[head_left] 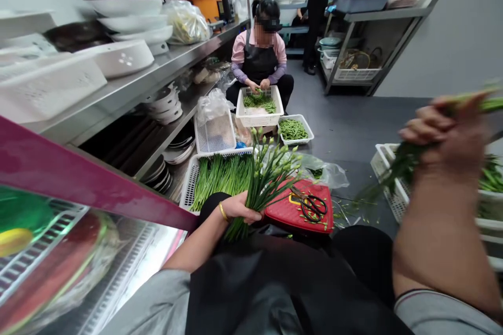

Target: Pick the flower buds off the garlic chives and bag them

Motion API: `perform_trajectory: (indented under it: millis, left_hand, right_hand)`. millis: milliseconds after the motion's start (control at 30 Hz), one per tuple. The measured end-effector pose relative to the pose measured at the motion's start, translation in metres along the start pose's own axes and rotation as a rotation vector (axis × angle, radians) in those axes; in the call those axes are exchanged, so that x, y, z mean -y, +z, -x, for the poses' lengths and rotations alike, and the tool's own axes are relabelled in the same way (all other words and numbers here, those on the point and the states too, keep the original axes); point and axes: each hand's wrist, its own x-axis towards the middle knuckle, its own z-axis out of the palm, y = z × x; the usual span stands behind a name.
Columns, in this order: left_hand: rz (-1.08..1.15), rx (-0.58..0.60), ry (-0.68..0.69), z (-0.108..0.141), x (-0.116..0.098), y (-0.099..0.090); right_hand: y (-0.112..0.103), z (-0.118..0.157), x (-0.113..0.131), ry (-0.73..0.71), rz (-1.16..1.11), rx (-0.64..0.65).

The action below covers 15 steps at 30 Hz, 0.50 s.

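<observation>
My left hand [240,207], with a gold bangle at the wrist, is wrapped round a bunch of flowering garlic chives [271,170], whose pale buds point up and away from me. Off to the right, my raised right hand [448,128] is closed on a bundle of green stalks [406,162], smeared by motion. Black-handled scissors [314,208] lie on a red padded surface [281,215] in front of my lap, with bits of green scattered around them. Beyond my left hand, a white basket [190,180] holds long chive stalks [222,175] laid side by side.
White baskets [387,180] with greens stand at my right. Ahead, a co-worker [261,57] sits behind a basket of cut greens [260,119]; a tray of green pods [310,136] is beside it. A steel shelf [173,60] with dishes runs along the left. A plastic bag [332,174] lies ahead.
</observation>
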Motion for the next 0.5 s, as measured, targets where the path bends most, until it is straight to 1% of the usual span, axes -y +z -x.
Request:
perform_trajectory:
  millis: [67,133,200,267,333,367,433,467,500]
  left_hand:
    - [-0.033,0.026,-0.020,-0.002,-0.002,0.002]
    - [-0.060,0.056,-0.050,-0.006,-0.003,0.004]
    - [-0.066,0.079,-0.076,-0.009,-0.003,0.008]
    - [-0.060,0.099,-0.094,-0.011,-0.003,0.011]
    - [-0.052,0.108,-0.093,-0.012,-0.002,0.012]
    - [-0.049,0.109,-0.085,-0.011,-0.002,0.012]
    - [-0.037,0.096,-0.061,-0.009,-0.001,0.010]
    - [-0.027,0.080,-0.050,-0.007,0.000,0.008]
    - [-0.018,0.060,-0.042,-0.005,0.001,0.006]
  right_hand:
    - [0.043,0.010,-0.016,0.155,-0.097,0.057]
    - [0.080,0.020,-0.028,0.302,-0.111,0.167]
    - [0.108,0.029,-0.036,0.404,-0.099,0.274]
    - [0.126,0.035,-0.040,0.448,-0.074,0.352]
    - [0.137,0.037,-0.040,0.427,-0.051,0.361]
    - [0.139,0.035,-0.039,0.391,-0.054,0.324]
    - [0.132,0.026,-0.034,0.271,-0.100,0.170]
    - [0.121,0.019,-0.029,0.194,-0.130,0.070]
    - [0.105,0.011,-0.023,0.107,-0.152,-0.039]
